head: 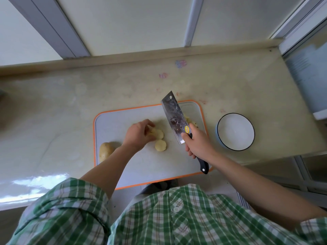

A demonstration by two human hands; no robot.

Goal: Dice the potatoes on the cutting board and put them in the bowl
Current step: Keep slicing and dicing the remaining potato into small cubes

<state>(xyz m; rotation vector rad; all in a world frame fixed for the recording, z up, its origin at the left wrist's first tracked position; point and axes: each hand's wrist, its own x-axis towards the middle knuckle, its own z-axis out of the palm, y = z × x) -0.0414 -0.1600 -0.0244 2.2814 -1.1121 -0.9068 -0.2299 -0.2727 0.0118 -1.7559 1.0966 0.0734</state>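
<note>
A white cutting board [134,167] with an orange rim lies in the middle of the counter. My left hand [137,134] pinches a stack of round potato slices [158,133]; one more slice [160,145] lies just in front of them. My right hand [196,144] grips the black handle of a cleaver [175,117], its blade lifted off the board and tilted. Small cut potato pieces [193,123] lie behind the blade, partly hidden. A whole unpeeled potato [105,151] rests at the board's left edge. The white bowl [235,130] with a dark rim stands to the right, with nothing in it.
The pale counter [53,112] stretches left and back to a low ledge under the window. A grey appliance [307,73] stands at the far right. The counter's front edge [265,160] drops off just beyond the bowl.
</note>
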